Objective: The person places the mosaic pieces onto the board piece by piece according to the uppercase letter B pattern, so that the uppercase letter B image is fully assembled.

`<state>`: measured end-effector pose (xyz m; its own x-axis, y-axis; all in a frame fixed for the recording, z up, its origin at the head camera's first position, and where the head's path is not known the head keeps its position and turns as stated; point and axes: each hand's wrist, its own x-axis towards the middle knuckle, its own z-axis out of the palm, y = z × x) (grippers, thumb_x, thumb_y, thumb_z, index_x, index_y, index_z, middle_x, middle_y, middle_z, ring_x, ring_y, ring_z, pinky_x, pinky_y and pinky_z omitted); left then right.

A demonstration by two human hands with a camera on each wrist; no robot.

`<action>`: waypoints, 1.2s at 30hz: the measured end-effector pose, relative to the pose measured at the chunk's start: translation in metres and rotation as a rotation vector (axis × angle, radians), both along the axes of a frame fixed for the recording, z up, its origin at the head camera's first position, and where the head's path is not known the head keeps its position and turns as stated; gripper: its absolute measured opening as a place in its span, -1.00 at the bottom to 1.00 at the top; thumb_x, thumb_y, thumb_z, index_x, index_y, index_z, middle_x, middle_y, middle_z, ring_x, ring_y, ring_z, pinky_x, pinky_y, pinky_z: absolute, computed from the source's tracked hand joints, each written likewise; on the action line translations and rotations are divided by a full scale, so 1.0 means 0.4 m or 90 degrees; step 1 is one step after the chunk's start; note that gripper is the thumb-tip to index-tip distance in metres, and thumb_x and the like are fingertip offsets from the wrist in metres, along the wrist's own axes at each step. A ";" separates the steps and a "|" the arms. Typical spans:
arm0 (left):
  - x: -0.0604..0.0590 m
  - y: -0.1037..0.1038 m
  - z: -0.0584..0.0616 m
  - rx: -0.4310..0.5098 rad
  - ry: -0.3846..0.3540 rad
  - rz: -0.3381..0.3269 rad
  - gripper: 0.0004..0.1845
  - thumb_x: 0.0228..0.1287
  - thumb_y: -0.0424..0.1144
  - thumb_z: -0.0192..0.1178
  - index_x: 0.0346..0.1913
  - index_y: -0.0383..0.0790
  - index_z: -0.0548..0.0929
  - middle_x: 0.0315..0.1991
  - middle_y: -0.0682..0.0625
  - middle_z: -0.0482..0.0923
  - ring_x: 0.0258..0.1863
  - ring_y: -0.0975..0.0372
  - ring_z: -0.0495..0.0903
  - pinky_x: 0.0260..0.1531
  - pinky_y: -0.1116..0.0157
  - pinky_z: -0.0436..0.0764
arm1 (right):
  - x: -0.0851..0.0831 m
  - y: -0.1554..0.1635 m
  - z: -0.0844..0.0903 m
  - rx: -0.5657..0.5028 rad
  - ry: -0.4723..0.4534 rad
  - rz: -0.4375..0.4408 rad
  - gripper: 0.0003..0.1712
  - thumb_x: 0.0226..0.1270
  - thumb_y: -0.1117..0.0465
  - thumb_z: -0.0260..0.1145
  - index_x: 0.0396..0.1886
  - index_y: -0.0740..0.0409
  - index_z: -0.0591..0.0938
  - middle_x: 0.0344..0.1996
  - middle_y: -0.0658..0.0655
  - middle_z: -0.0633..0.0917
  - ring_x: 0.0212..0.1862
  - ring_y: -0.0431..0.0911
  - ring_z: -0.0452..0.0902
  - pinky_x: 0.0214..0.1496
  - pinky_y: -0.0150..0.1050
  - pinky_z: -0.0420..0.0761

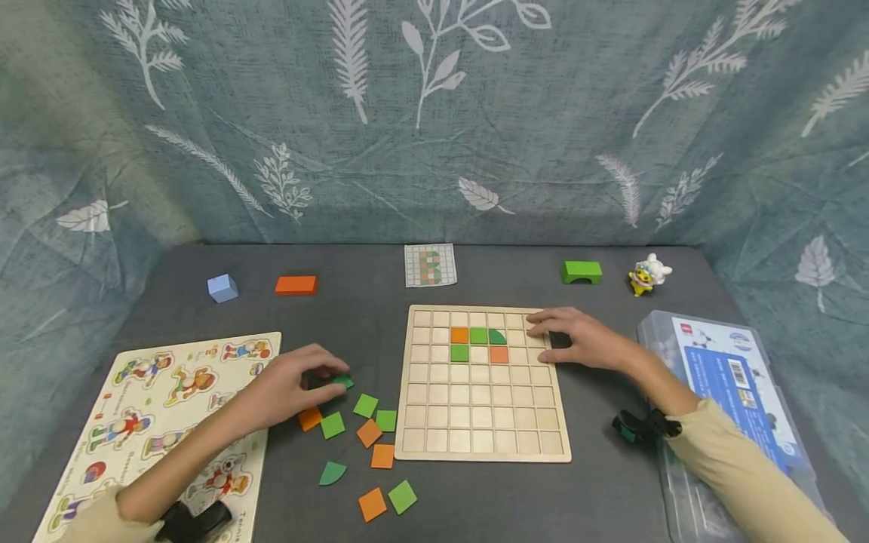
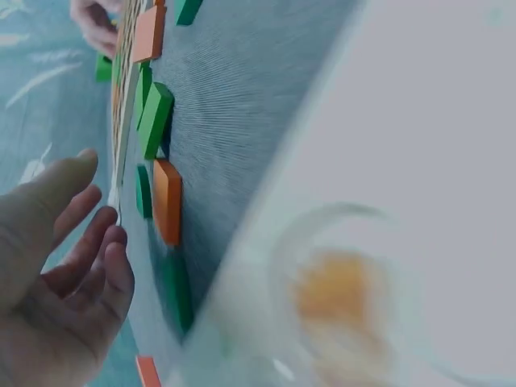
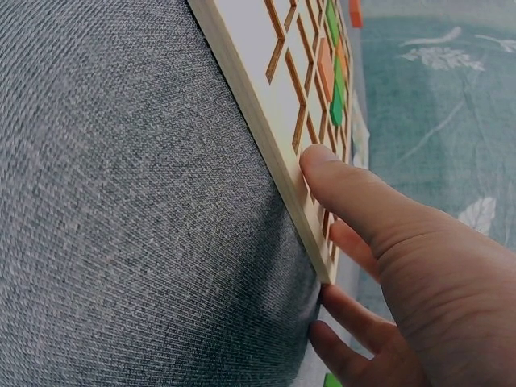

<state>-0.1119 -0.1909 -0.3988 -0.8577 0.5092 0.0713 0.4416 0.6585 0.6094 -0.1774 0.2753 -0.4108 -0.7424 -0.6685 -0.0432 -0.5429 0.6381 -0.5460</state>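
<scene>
My left hand (image 1: 288, 386) hovers over the loose tiles left of the board, fingers loosely bent, thumb apart from the fingertips. A dark green tile (image 1: 345, 381) shows right at its fingertips. Under the hand lies an orange tile (image 1: 310, 418), with a green tile (image 1: 333, 425) beside it. At the right, my right hand (image 1: 587, 339) rests on the upper right edge of the wooden grid board (image 1: 475, 445), its thumb (image 3: 322, 157) on the rim. Set in the grid are orange and green squares and a dark green quarter-round tile (image 1: 497, 337).
More green and orange tiles (image 1: 372, 504) lie at the board's left. A pattern card (image 1: 431, 265) stands behind the board. Along the back are a blue block (image 1: 222, 288), red block (image 1: 296, 285), green arch block (image 1: 581, 272) and figurine (image 1: 649, 274). A picture puzzle (image 1: 170, 422) and plastic case (image 1: 736, 392) flank the area.
</scene>
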 end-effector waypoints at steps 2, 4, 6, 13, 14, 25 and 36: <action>0.028 -0.025 -0.003 0.019 0.006 -0.001 -0.77 0.17 -0.21 0.37 -0.09 -0.05 0.70 -0.20 0.11 0.61 -0.30 0.40 0.51 -0.43 0.44 0.49 | 0.000 -0.001 0.000 0.003 -0.003 0.000 -0.53 0.23 0.13 0.40 0.13 0.17 0.62 0.30 0.27 0.48 0.36 0.26 0.30 0.31 0.26 0.30; 0.051 -0.046 -0.006 0.033 0.009 -0.011 -0.76 0.16 -0.23 0.38 -0.09 -0.04 0.69 -0.22 0.12 0.59 -0.36 0.45 0.47 -0.50 0.47 0.45 | 0.000 -0.002 0.001 0.002 0.000 0.002 -0.53 0.22 0.13 0.40 0.12 0.17 0.63 0.30 0.28 0.48 0.35 0.26 0.31 0.31 0.26 0.30; 0.069 -0.064 -0.011 0.047 0.013 -0.023 -0.74 0.14 -0.24 0.39 -0.09 -0.03 0.69 -0.22 0.14 0.59 -0.40 0.48 0.44 -0.54 0.48 0.43 | -0.001 0.001 0.001 0.000 0.004 0.005 -0.54 0.23 0.13 0.40 0.12 0.17 0.63 0.29 0.28 0.48 0.34 0.26 0.31 0.30 0.26 0.30; 0.089 -0.096 -0.016 0.060 -0.006 -0.041 -0.70 0.13 -0.24 0.40 -0.04 -0.01 0.67 -0.18 0.18 0.58 -0.35 0.46 0.45 -0.54 0.50 0.41 | -0.006 0.005 0.001 -0.003 0.014 0.007 -0.54 0.24 0.14 0.40 0.12 0.17 0.63 0.28 0.30 0.49 0.33 0.28 0.32 0.29 0.28 0.29; 0.088 -0.097 -0.017 0.061 -0.007 -0.045 -0.69 0.13 -0.24 0.40 -0.04 -0.01 0.67 -0.17 0.18 0.58 -0.35 0.45 0.45 -0.54 0.50 0.42 | -0.006 0.006 0.000 -0.003 0.015 0.007 -0.54 0.23 0.14 0.40 0.11 0.17 0.63 0.28 0.30 0.49 0.33 0.28 0.32 0.29 0.28 0.30; 0.077 -0.107 -0.020 0.074 -0.067 -0.096 -0.70 0.23 -0.24 0.32 0.03 -0.09 0.64 -0.02 0.06 0.57 -0.32 0.43 0.49 -0.51 0.47 0.47 | -0.005 0.001 -0.002 0.004 0.006 0.010 -0.55 0.24 0.13 0.39 0.11 0.17 0.63 0.28 0.30 0.49 0.33 0.28 0.32 0.30 0.28 0.29; 0.071 -0.104 -0.015 0.057 -0.079 -0.126 -0.72 0.26 -0.31 0.29 0.03 -0.11 0.64 -0.01 0.03 0.58 -0.32 0.47 0.47 -0.50 0.47 0.50 | -0.007 0.002 0.000 0.005 0.006 0.011 -0.54 0.24 0.12 0.39 0.13 0.16 0.62 0.28 0.29 0.49 0.33 0.28 0.32 0.29 0.28 0.28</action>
